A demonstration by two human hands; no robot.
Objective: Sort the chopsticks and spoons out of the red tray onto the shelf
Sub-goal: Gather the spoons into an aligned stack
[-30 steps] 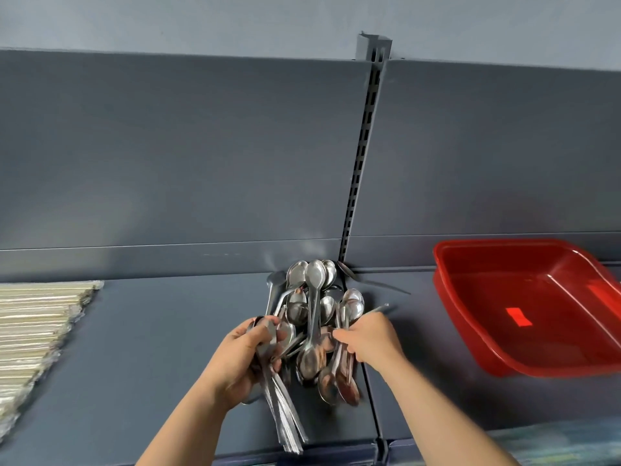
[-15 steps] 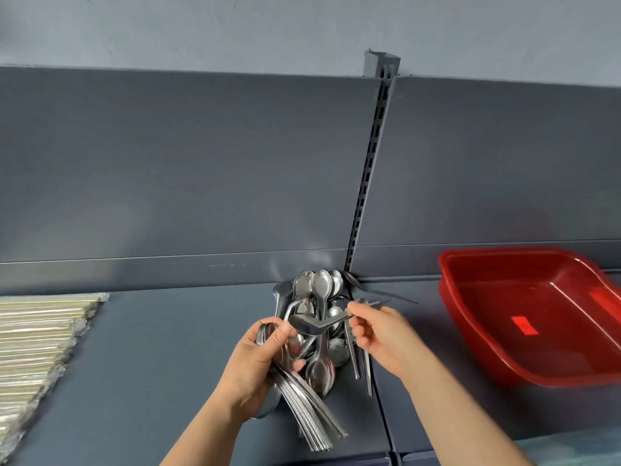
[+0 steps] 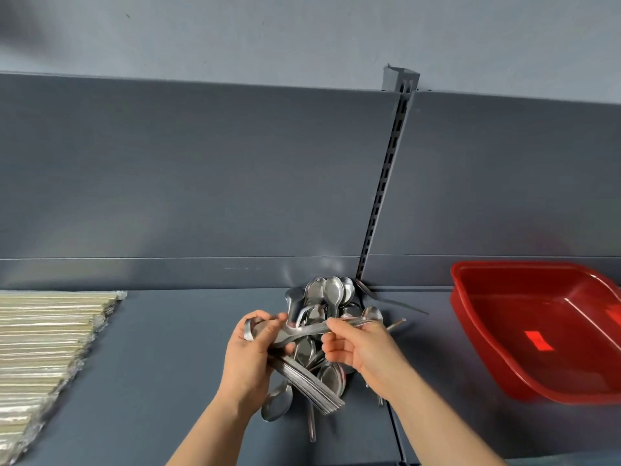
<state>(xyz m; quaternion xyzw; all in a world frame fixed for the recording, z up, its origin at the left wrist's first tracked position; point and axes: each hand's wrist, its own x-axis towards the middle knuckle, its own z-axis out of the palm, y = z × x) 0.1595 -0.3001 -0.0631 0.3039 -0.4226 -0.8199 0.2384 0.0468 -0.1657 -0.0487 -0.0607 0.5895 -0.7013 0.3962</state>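
One spoon [image 3: 309, 327] is pinched by its handle in our right hand [image 3: 363, 351]; our left hand [image 3: 250, 358] grips a stacked bundle of spoons [image 3: 304, 381] above the spoon pile [image 3: 331, 294] mid-shelf [image 3: 168, 364]. Wrapped chopsticks [image 3: 43, 338] lie left, the red tray [image 3: 470, 317] right.

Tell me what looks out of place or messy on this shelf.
The loose spoons lie in a jumbled heap, bowls and handles pointing different ways. One stray spoon lies apart from the heap, by the slotted upright, with its handle angled toward the red tray. The wrapped chopsticks at left lie in even rows.
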